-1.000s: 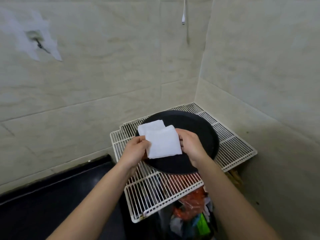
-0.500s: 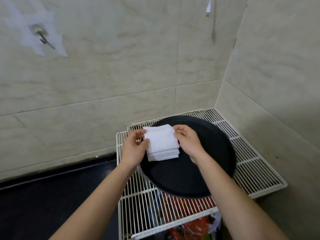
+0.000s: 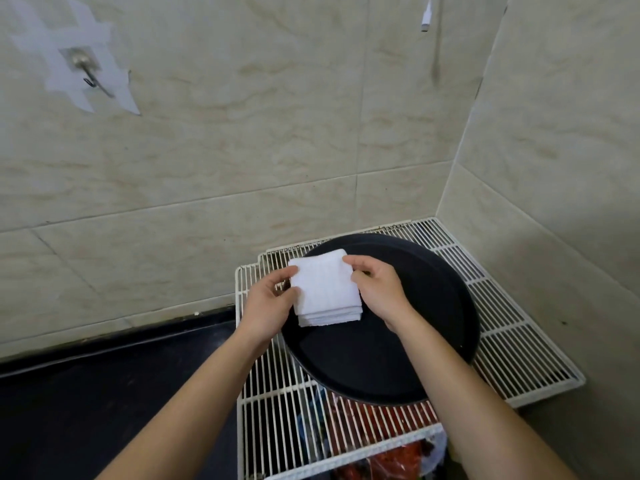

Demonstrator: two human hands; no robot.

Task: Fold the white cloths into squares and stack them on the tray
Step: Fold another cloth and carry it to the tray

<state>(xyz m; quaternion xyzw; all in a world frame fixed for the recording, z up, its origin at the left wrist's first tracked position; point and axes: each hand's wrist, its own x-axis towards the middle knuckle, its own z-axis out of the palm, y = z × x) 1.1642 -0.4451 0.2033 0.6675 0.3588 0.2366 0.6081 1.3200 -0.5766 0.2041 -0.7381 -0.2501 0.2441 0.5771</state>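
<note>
A stack of folded white cloths lies square on the back left part of the round black tray. My left hand holds the stack's left edge between thumb and fingers. At the right edge, my right hand grips the stack with curled fingers, the index fingertip on the top right corner. The lower layers show as thin edges along the near side of the stack.
The tray sits on a white wire rack in a tiled corner, overhanging its near part. Red and coloured bags lie under the rack. A black counter runs to the left. A metal hook and a hanging white cable are on the wall.
The folded cloth held above the tray has been lowered onto the other cloths. Both hands moved from its near corners to the stack's left and right sides.
</note>
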